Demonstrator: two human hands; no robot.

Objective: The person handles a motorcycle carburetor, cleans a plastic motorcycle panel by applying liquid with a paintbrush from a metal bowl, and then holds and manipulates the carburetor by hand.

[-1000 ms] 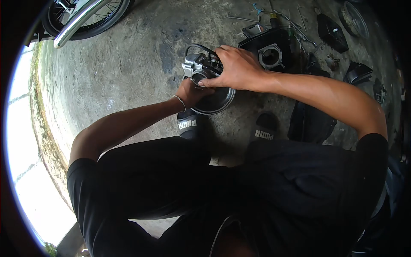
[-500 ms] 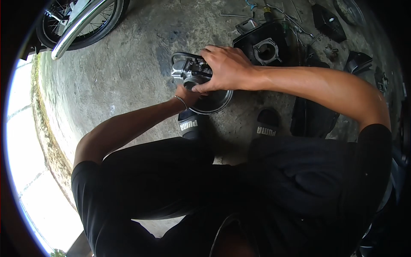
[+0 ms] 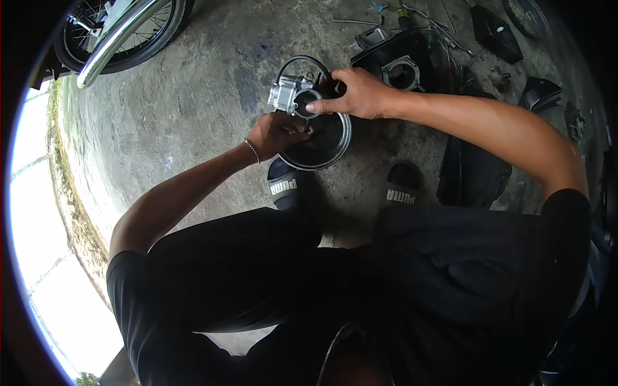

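A silver carburetor (image 3: 291,94) with a black hose (image 3: 305,58) looping above it is held over a round pan. My right hand (image 3: 362,93) grips it from the right, thumb near its round bore and fingers behind the body. Just below the carburetor is my left hand (image 3: 278,135), a beaded bracelet on its wrist. Its fingers are pinched together by the carburetor's underside; what they hold is too small to make out. The pan (image 3: 347,143) has a shiny rim and a dark inside, and stands on the concrete in front of my feet.
A black engine part with a round opening (image 3: 400,74) lies beyond my right forearm. Several tools, including a metal wrench (image 3: 444,33), and black covers (image 3: 494,33) are scattered at upper right. A motorcycle wheel and chrome exhaust pipe (image 3: 122,42) stand at upper left.
The carburetor has shifted right and turned, so its bore and hose show more. My left hand has come out from beneath it, and my right hand has moved slightly right.
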